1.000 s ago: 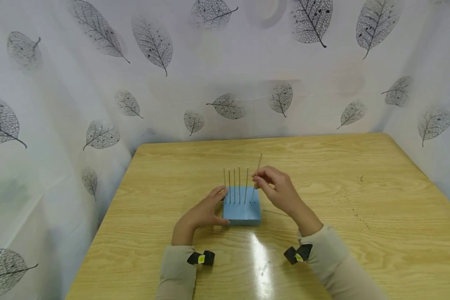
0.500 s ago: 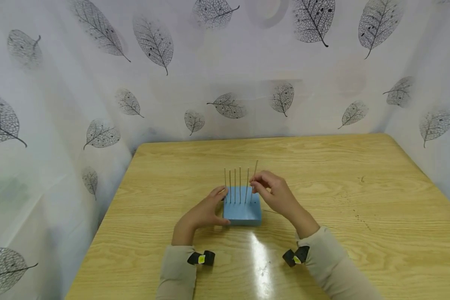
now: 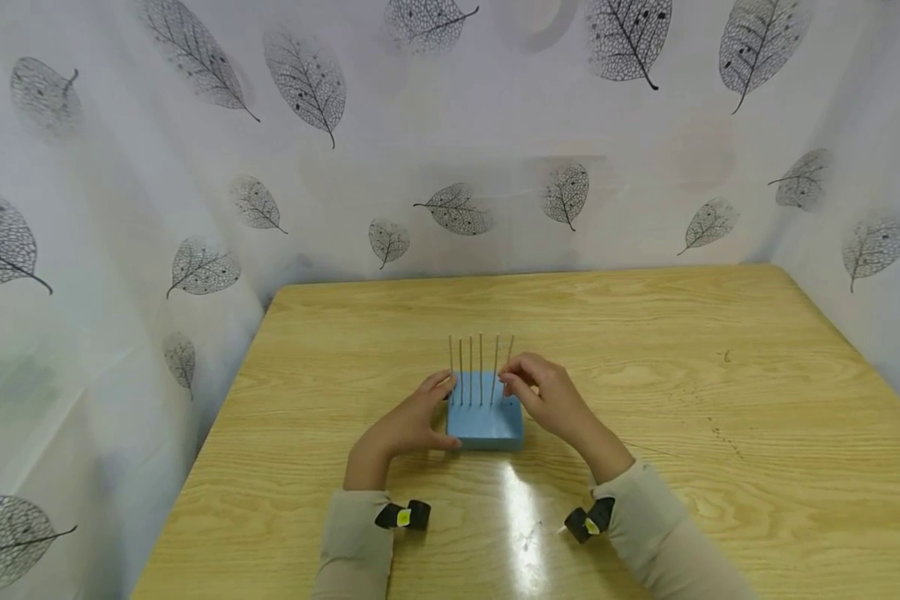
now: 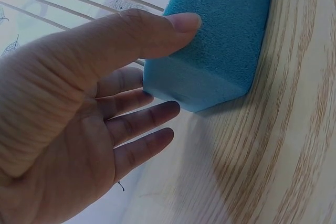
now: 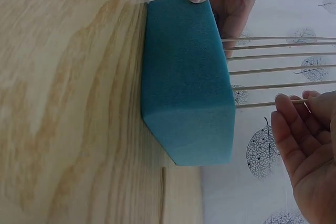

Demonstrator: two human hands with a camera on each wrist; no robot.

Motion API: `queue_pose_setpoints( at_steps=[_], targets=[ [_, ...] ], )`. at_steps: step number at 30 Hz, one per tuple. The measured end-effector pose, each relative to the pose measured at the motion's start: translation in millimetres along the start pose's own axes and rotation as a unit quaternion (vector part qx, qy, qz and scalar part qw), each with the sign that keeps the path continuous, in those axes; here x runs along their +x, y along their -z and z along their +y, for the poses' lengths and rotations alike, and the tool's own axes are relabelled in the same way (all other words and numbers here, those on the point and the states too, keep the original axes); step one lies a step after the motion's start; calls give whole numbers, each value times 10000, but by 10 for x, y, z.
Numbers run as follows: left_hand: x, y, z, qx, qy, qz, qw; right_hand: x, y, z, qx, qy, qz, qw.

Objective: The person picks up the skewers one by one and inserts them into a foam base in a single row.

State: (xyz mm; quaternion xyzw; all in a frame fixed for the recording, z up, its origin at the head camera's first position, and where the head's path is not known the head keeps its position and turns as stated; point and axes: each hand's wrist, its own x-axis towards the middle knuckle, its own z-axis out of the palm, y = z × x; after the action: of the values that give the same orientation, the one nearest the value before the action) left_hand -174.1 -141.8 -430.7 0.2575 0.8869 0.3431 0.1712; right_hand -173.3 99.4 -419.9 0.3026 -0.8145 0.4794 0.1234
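Observation:
A blue foam block [image 3: 487, 427] stands on the table, with a row of thin wooden sticks [image 3: 471, 371] rising from its top. My left hand [image 3: 405, 423] holds the block at its left end, the thumb [image 4: 184, 23] on the front face and other fingers behind. In the left wrist view its lower fingers extend free of the foam. At the row's right end my right hand [image 3: 546, 393] pinches a stick [image 5: 257, 105] between thumb and fingertips; its lower end meets the block's top. One small dark hole [image 3: 511, 404] shows right of that stick.
Another thin stick [image 5: 163, 195] lies on the wood-grain table [image 3: 330, 350], to the right of the block. A white curtain [image 3: 465, 108] with leaf prints hangs behind the table and along its sides.
My right hand has moved down and slightly left with the pinched stick, whose lower end has come into line with the row and whose top now sits lower. The left hand keeps its place.

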Motion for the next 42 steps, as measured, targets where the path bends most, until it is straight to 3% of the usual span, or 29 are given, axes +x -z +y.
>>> queue_pose_setpoints(
  at_steps=[12,23,34,42],
  targets=[
    [0,-3,-3,37,-3,20,10000,-29,15,-25,10,-271,-46,9996],
    [-11,-3,-7,44,5,-70,10000,-176,238,80,-231,-734,-58,9970],
    [-8,-9,-18,36,17,-84,10000,-379,455,166,-361,-1479,-360,9877],
    [-2,-14,-19,25,5,-103,9999,-544,604,235,-720,-1792,-675,9788]
  ],
)
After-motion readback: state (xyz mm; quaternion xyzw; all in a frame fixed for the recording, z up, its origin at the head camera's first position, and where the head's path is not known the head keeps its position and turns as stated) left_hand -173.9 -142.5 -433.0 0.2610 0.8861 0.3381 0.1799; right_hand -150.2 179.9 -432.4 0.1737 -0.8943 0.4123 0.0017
